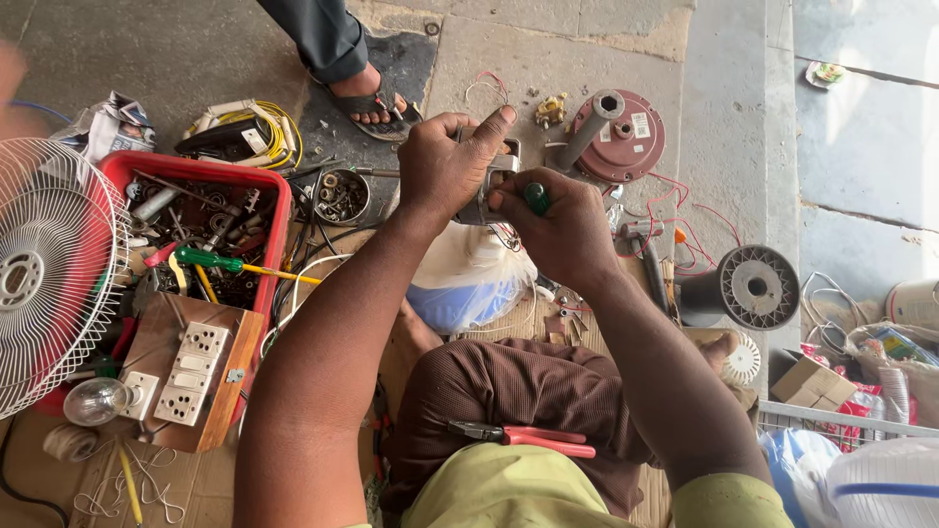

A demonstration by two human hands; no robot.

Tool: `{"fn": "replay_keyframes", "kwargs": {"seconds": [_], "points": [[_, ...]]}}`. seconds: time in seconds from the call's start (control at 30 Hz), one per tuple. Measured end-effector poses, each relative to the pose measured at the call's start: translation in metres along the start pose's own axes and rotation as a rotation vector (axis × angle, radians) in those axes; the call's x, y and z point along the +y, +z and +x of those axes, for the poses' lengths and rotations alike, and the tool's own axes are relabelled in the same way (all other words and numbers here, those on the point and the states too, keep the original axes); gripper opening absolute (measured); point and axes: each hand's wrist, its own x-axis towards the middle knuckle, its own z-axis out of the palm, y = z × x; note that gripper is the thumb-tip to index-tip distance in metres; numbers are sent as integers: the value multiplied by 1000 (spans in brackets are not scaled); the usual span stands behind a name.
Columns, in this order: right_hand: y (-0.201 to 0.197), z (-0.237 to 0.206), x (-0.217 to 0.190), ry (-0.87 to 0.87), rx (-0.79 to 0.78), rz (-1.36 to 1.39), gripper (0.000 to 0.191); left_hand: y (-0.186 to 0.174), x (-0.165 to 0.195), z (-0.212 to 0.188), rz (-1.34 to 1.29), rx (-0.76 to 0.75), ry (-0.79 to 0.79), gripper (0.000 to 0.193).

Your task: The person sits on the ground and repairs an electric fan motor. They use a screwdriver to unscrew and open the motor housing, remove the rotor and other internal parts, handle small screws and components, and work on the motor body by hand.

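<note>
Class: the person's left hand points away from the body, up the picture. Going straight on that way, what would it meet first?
The left hand already grips the metal part. Beyond that, the first thing is probably the bare stone floor, with thin red wire lying there; depth is unclear.

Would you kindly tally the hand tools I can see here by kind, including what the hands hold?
Green-handled screwdrivers: 2, one in the right hand at, one on the red tray at
Red-handled pliers on the lap: 1
Hammers: 1
Total: 4
The left hand holds a metal part, not a tool.
</note>
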Motion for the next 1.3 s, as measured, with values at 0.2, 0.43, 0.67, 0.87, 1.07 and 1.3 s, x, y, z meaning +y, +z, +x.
{"fn": "replay_keyframes", "kwargs": {"seconds": [0.2, 0.43, 0.67, 0.87, 1.07, 1.3], "points": [[2, 0, 3, 116, -34, 110, 17, 1, 1, 0, 10, -3, -36, 50], [-9, 0, 11, 37, -32, 173, 16, 1, 1, -1, 7, 2, 2, 50], [-34, -6, 17, 155, -27, 414, 11, 1, -1, 1, 64, 29, 11, 49], [-51, -17, 30, 241, -4, 720, 11, 1, -1, 1, 81, 6, -33, 49], [-60, -25, 70, 296, 100, 637, 14, -2, 3, -1, -25, -60, -36, 39], [-15, -36, 129, 362, -92, -256, 19, -6, 7, -3, -53, -101, -5, 37]]}}
